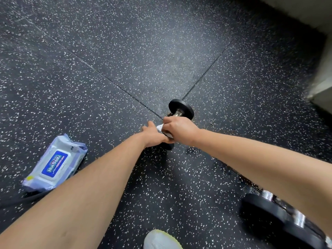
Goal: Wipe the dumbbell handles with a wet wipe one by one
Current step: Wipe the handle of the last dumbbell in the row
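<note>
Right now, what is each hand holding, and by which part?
The right hand grips a white wet wipe wrapped round the metal handle of the dumbbell. The left hand holds that dumbbell by its near weight head.

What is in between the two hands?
A white wet wipe, which the right hand holds on the dumbbell handle. The left hand is right beside it at the dumbbell's near end. The head view shows it.
</note>
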